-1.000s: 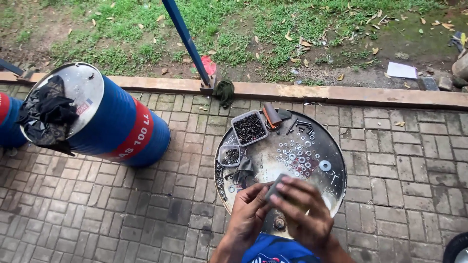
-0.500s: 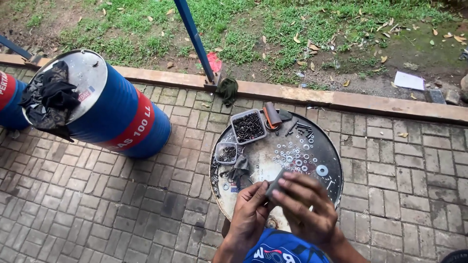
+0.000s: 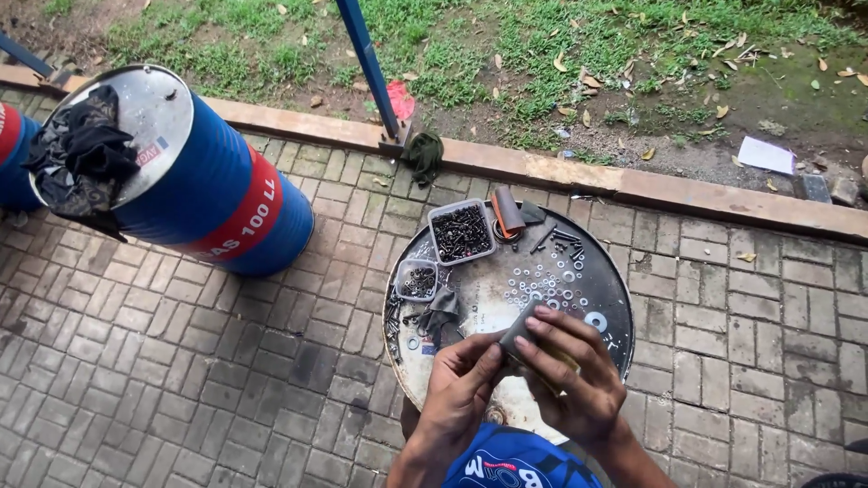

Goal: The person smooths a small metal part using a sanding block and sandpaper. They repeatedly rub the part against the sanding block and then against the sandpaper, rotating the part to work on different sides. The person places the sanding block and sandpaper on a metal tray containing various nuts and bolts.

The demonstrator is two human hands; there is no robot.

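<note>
Both hands meet over the near edge of the drum top point(image 3: 470, 357). The right hand point(image 3: 570, 370) curls closed around a small dark part point(image 3: 517, 336); the left hand point(image 3: 463, 375) pinches its near end. A slip could drop it among the loose washers point(image 3: 542, 287) just beyond. Farther out sit a tub of screws point(image 3: 461, 230) and a blue drum point(image 3: 217, 212).

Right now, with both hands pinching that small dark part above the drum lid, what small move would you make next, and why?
Probably lower the small dark part toward the drum lid: left hand and right hand both grip it directly above the loose washers, so a slip would drop it among them.
</note>
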